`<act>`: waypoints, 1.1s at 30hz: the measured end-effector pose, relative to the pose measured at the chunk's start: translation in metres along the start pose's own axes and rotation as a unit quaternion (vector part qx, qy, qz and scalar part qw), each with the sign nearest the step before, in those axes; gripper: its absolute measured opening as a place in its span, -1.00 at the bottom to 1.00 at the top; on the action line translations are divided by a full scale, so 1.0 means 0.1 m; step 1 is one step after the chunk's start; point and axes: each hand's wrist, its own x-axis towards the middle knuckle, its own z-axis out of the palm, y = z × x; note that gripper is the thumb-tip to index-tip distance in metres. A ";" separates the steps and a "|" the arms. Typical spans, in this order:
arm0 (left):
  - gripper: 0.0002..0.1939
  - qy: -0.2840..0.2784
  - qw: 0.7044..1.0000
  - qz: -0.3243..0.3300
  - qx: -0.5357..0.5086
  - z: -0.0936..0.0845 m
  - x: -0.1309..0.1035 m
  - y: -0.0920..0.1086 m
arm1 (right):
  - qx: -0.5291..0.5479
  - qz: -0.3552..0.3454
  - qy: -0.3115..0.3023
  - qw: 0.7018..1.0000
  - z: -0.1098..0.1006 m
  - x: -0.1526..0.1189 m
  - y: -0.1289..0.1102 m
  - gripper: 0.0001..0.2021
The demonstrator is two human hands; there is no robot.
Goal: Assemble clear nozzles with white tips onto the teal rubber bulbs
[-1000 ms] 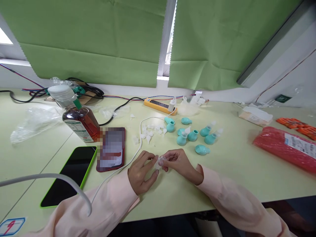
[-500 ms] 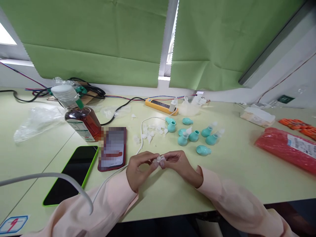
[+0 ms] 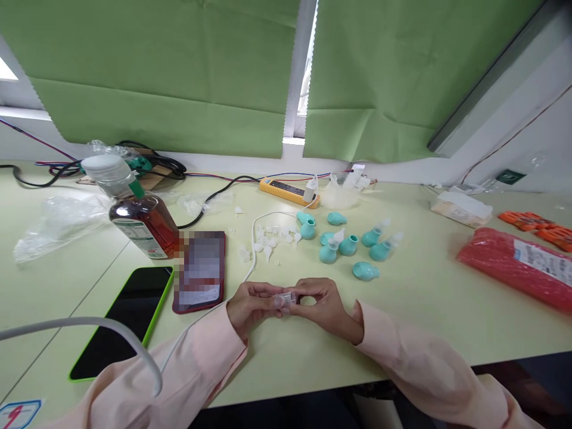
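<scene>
Between my two hands, just above the table's near part, is a small clear plastic piece (image 3: 288, 297), short and tube-like. My left hand (image 3: 251, 307) pinches its left end, and my right hand (image 3: 324, 307) grips the right end with thumb and fingers. Fingertips partly cover it, so I cannot tell whether it is one part or two. Beyond my hands lie several loose white and clear plastic tips (image 3: 268, 243). To their right are several teal rubber bulbs (image 3: 365, 271); a few, such as one teal bulb (image 3: 329, 254), carry a clear nozzle.
At left stand a bottle of brown liquid (image 3: 145, 226), a green-edged phone (image 3: 127, 316) and a red-cased phone (image 3: 200, 271). A yellow power strip (image 3: 286, 192) lies behind, its white cable crossing near my left arm. A red plastic package (image 3: 513, 262) rests at right.
The clear piece has turned to lie more sideways between my fingers, and both hands sit slightly lower in view. My right thumb and fingers have spread into a rounder grip. The view has shifted slightly.
</scene>
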 end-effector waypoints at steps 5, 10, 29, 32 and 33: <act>-0.74 -0.029 0.999 -0.014 0.019 0.02 -0.04 -0.01 | -0.024 -0.043 0.002 0.999 0.00 -0.01 0.00 -0.82; -0.78 -0.036 0.998 0.025 0.038 0.02 -0.02 -0.02 | -0.130 -0.122 -0.045 0.983 -0.02 0.01 -0.11 -0.73; -0.65 -0.021 1.000 0.002 -0.015 0.01 0.02 0.02 | -0.671 0.142 -0.102 0.720 -1.20 0.01 -0.03 -0.70; -0.57 -0.003 0.999 0.034 0.027 0.04 0.00 0.02 | -0.591 0.099 -0.079 0.797 -1.14 0.01 -0.16 -0.77; -0.61 0.011 0.997 0.046 0.056 0.05 -0.01 0.01 | -0.530 0.079 -0.065 0.842 -1.09 0.01 -0.22 -0.76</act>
